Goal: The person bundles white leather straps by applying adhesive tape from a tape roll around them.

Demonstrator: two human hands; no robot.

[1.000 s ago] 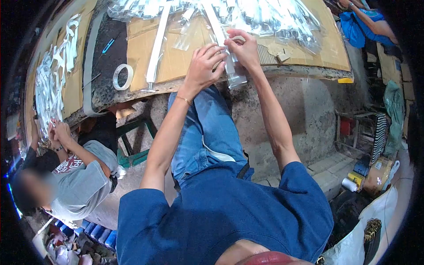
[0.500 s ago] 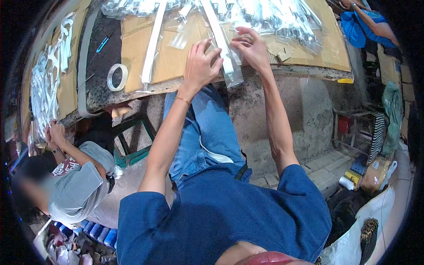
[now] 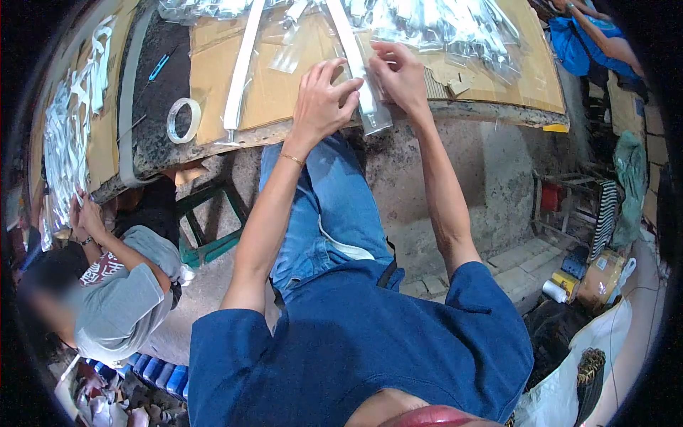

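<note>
Flanking a bagged white strip (image 3: 353,60) with left hand (image 3: 318,98) and right hand (image 3: 404,80), apart, curled (cannot tell if gripping).

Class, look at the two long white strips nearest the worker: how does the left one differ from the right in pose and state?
The left strip slants with its near end leftward, while the right strip slants with its near end rightward. The right strip lies between the left hand and the right hand; the left strip lies apart from both hands. Both are long, white, covered in clear plastic and lie over cardboard.
</note>
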